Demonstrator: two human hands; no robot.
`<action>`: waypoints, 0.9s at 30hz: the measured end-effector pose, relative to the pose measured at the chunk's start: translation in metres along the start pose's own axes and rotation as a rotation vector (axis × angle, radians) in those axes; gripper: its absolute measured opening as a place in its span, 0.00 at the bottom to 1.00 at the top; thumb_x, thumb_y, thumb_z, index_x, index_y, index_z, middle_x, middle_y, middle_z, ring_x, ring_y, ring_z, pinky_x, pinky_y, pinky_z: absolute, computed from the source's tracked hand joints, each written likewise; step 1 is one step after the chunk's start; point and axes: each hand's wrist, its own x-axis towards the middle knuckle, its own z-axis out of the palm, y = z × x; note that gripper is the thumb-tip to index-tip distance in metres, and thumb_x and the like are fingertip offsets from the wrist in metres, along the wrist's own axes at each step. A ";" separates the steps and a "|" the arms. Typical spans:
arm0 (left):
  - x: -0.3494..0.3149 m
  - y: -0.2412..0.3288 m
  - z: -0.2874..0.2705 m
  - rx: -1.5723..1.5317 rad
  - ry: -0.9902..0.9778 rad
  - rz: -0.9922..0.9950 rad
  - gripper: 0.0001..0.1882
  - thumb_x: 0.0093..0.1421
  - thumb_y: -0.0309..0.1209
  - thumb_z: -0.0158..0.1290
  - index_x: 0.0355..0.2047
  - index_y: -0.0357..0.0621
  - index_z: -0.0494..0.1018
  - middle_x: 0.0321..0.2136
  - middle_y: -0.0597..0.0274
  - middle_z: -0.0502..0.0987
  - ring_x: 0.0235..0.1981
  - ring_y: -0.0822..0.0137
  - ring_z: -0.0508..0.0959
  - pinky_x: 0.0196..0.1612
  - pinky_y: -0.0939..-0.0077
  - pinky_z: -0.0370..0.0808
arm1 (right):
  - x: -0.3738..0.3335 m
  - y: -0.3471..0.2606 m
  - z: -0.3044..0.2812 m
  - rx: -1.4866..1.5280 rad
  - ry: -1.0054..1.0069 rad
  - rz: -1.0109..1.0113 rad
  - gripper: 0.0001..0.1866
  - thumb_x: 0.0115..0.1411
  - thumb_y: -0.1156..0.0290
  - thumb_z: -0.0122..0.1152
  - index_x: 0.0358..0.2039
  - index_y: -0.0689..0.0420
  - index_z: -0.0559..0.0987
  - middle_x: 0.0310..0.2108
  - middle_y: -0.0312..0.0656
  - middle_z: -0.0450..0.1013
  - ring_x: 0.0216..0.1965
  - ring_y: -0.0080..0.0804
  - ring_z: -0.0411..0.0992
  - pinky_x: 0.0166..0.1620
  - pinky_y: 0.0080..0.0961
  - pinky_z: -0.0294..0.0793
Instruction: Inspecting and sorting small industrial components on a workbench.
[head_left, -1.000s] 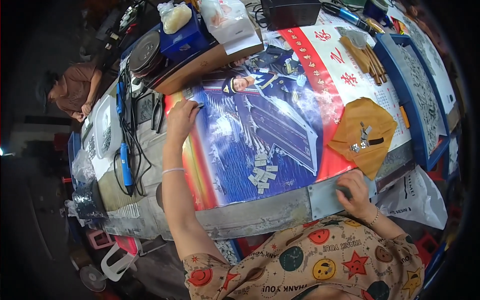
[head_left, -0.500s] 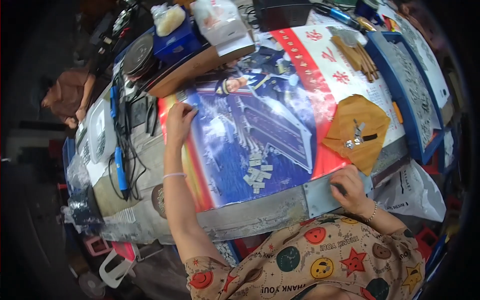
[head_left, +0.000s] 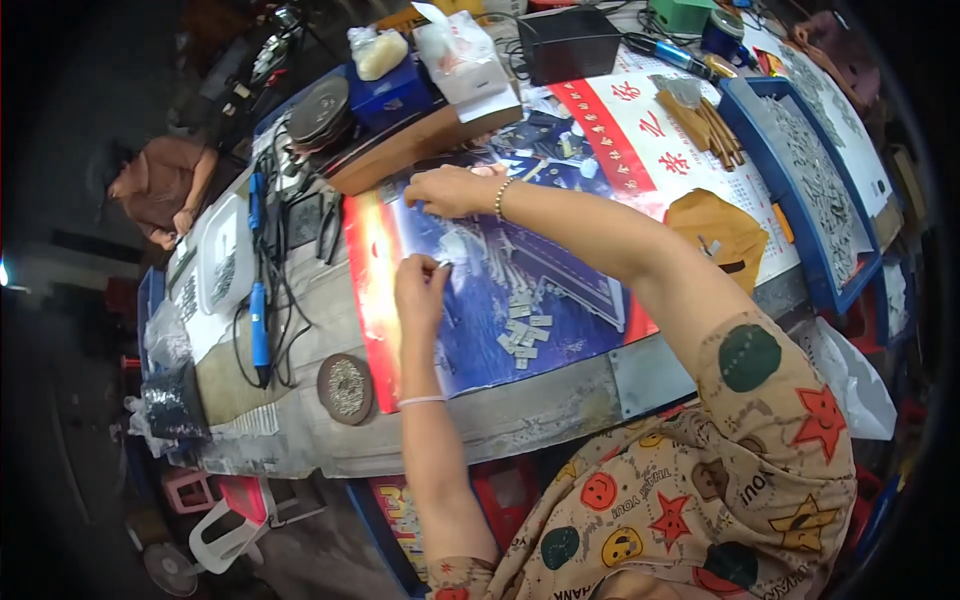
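Observation:
My left hand (head_left: 421, 292) is above the left part of a glossy printed poster (head_left: 590, 355). Its thumb and fingers pinch a tiny piece too small to name. My right hand (head_left: 455, 190) reaches across to the poster's far left part, its fingers pressed together. What they hold, if anything, I cannot make out. Small flat grey metal pieces (head_left: 523, 332) lie in a loose group on the poster, to the right of my left hand. A brown paper sheet (head_left: 715, 225) with a few small shiny parts lies under my right forearm.
A round brown dish of small bits (head_left: 345, 388) stands left of the poster. Blue-handled corded tools (head_left: 259, 325) and a clear plastic tub (head_left: 222, 255) lie farther left. A cardboard box (head_left: 430, 140) borders the far side. A blue tray (head_left: 800, 185) stands right. Another person (head_left: 165, 190) sits far left.
My right hand has swung from the poster's near right edge to its far left part. My left hand has come nearer to me and farther right over the poster. The view has shifted slightly.

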 end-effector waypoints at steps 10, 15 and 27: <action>-0.002 0.003 -0.003 -0.079 -0.004 -0.043 0.08 0.54 0.29 0.58 0.27 0.38 0.71 0.23 0.62 0.71 0.26 0.69 0.68 0.32 0.75 0.68 | 0.052 0.034 0.020 -0.083 -0.006 -0.164 0.09 0.50 0.66 0.55 0.30 0.56 0.78 0.29 0.48 0.76 0.33 0.49 0.74 0.33 0.44 0.73; -0.004 0.001 0.004 -0.358 -0.003 -0.049 0.07 0.56 0.26 0.57 0.29 0.38 0.69 0.25 0.67 0.67 0.27 0.75 0.65 0.33 0.83 0.67 | 0.060 0.040 0.024 -0.063 -0.094 -0.175 0.06 0.48 0.69 0.55 0.27 0.53 0.77 0.25 0.47 0.75 0.29 0.48 0.73 0.29 0.44 0.68; 0.001 -0.012 -0.002 -0.327 0.039 -0.028 0.08 0.57 0.27 0.56 0.30 0.38 0.68 0.25 0.67 0.69 0.26 0.75 0.66 0.31 0.83 0.66 | -0.015 -0.034 -0.001 -0.027 0.165 0.158 0.03 0.41 0.75 0.56 0.20 0.58 0.77 0.20 0.49 0.74 0.26 0.48 0.74 0.28 0.42 0.70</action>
